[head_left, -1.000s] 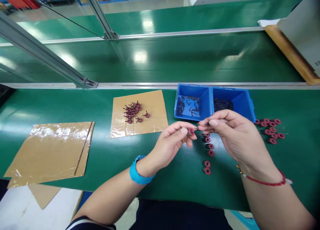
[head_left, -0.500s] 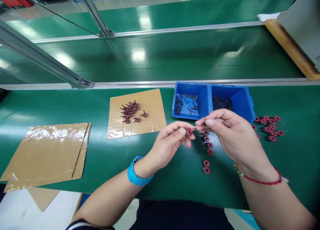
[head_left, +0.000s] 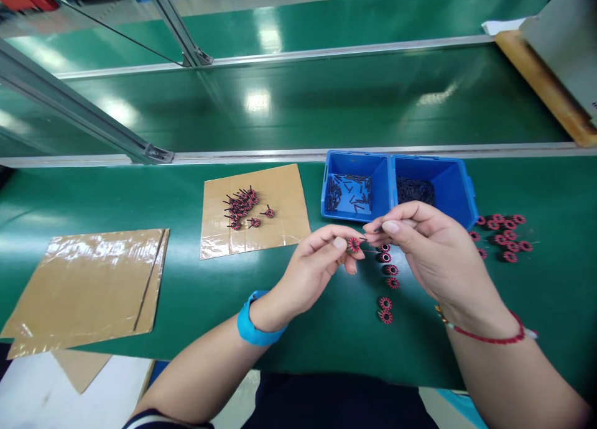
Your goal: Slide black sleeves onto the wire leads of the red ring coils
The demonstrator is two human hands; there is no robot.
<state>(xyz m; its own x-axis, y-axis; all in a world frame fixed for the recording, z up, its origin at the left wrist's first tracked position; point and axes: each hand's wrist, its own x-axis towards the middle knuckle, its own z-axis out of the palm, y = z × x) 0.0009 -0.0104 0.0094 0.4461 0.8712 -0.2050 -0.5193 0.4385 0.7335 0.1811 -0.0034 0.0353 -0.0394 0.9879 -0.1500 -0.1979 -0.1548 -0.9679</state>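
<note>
Between thumb and fingers, my left hand (head_left: 314, 264) holds a small red and black ring-shaped part (head_left: 354, 245). My right hand (head_left: 426, 249) is pinched just right of it, on a small dark piece (head_left: 379, 229) mostly hidden by the fingertips. A short dark stub sticks out of the ring part toward the right fingertips. Below the hands, several similar ring parts (head_left: 385, 303) lie in a column on the green table (head_left: 326, 342). The left blue bin (head_left: 357, 217) holds scattered short black tubes, and the right blue bin (head_left: 452, 186) holds a dark pile.
On a brown cardboard sheet (head_left: 284, 193), left of the bins, sit several ring parts with dark tubes. More ring parts (head_left: 510, 245) lie at the right. Larger wrapped cardboard (head_left: 93, 286) rests at the far left. A metal rail (head_left: 256, 156) runs behind the bins.
</note>
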